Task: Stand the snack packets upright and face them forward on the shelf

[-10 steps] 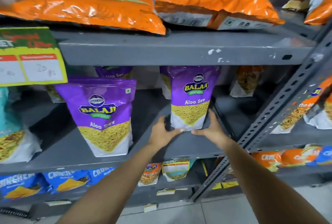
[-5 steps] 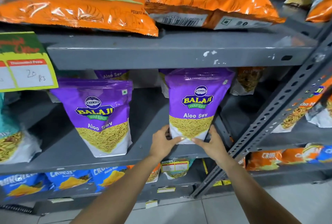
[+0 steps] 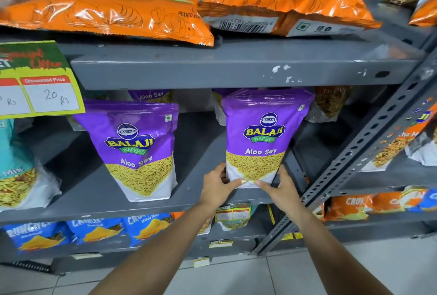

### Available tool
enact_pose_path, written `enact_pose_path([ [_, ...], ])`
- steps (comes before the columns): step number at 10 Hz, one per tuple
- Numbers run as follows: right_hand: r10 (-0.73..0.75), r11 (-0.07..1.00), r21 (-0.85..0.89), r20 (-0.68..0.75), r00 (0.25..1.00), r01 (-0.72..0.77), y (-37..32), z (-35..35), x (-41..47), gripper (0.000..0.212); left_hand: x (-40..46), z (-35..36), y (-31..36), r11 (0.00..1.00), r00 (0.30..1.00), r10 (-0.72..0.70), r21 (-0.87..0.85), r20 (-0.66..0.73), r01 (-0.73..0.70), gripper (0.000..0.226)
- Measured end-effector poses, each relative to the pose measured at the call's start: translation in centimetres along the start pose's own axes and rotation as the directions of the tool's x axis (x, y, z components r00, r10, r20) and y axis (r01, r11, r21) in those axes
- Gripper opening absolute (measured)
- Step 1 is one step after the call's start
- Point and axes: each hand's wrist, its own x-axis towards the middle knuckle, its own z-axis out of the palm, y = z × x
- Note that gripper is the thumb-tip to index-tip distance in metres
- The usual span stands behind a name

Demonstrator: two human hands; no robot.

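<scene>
A purple Aloo Sev packet [image 3: 262,133] stands upright at the front right of the grey middle shelf [image 3: 99,209], its label facing me. My left hand [image 3: 218,185] holds its lower left corner and my right hand [image 3: 279,187] its lower right corner, thumbs pressed on the white base. A second purple Aloo Sev packet [image 3: 137,150] stands upright to the left, slightly tilted, label forward. More purple packets [image 3: 151,96] sit behind, mostly hidden by the shelf above.
Orange potato wafer bags [image 3: 113,8] lie flat on the upper shelf. A yellow price card [image 3: 40,84] hangs at left above a teal mix packet [image 3: 14,176]. Blue packets [image 3: 94,230] fill the lower shelf. A perforated grey upright [image 3: 354,159] slants at right.
Both hands have pulled the right Aloo Sev packet forward toward the shelf's front edge and set it straighter. The left packet has not moved.
</scene>
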Motion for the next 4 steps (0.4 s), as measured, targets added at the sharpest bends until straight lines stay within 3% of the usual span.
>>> enact_pose_path([
  [2, -0.015, 0.999, -0.047, -0.028, 0.999, 0.014, -0.3, 0.2, -0.9, 0.061, -0.5, -0.4, 0.2, 1.0, 1.0, -0.001, -0.026, 0.023, 0.002, 0.058],
  [3, 0.015, 0.997, -0.073, -0.043, 0.999, -0.018, -0.2, 0.1, -1.3, 0.073, -1.4, -0.5, -0.3, 0.995, 0.997, 0.009, -0.099, 0.07, -0.002, 0.073],
  [4, 0.039, 0.998, -0.049, -0.128, 0.991, -0.046, -0.4, 0.3, -3.3, 0.095, -3.8, -1.0, -1.2, 0.992, 1.0, 0.012, -0.123, 0.012, -0.01, 0.09],
])
